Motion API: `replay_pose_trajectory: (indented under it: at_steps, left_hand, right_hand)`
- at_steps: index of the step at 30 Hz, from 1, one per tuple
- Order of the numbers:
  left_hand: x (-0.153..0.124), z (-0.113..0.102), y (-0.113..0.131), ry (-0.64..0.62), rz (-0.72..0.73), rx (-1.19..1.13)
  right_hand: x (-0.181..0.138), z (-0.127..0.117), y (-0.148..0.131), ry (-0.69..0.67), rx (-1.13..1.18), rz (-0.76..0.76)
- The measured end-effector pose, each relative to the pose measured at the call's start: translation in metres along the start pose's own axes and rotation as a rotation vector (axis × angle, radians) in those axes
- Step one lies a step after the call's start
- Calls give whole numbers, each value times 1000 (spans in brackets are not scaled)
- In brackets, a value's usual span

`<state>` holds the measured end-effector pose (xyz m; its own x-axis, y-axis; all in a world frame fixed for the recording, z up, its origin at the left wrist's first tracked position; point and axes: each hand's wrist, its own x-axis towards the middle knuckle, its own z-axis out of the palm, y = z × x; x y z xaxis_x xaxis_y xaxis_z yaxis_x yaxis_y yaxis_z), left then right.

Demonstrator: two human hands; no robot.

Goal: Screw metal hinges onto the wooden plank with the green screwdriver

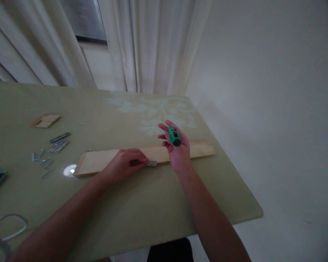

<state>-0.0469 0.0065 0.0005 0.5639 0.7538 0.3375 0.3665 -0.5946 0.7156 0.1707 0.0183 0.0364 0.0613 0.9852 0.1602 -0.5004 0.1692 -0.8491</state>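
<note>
The tool (174, 136) was bright green with a black end. The board (97, 161) was pale tan wood, and the small piece (47, 120) yellowish wood marked with brown. The plate (152, 163) and screws (46, 173) were silver. The table (142, 218) was muted olive green, patterned in pale mint with leaves and scrolls towards its far right corner. The cable (12, 215) was white, the curtains (164, 43) creamy white, the wall (276, 91) grey-white

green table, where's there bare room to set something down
Bare patches on the table: between the forearms, in front of the board; right of the right forearm; beyond the board, over the printed leaves.

Crowded: the left side, with screws, metal plates, wood scrap.
</note>
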Motion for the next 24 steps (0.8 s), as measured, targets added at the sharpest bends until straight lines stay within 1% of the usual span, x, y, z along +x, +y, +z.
replay_pose_trajectory:
  at_steps: [3,8,10,12,14,18,24]
  left_hand:
    - [-1,2,-1,6,27,28]
    - [0,2,2,7,42,69]
    - [1,1,3,-20,39,104]
    - [1,1,4,-56,16,144]
    - [1,2,3,-55,-10,184]
    - [-1,8,0,13,-17,228]
    - [-2,9,-1,12,-16,195]
  right_hand:
    - [-1,1,2,29,-139,-26]
    - [-1,-5,1,104,-477,-241]
    - [-1,-8,-1,115,-583,-286]
    - [0,-11,-3,126,-642,-298]
    - [1,-12,-3,142,-659,-298]
    - [2,-12,-1,141,-635,-279]
    - [1,-10,1,135,-552,-209]
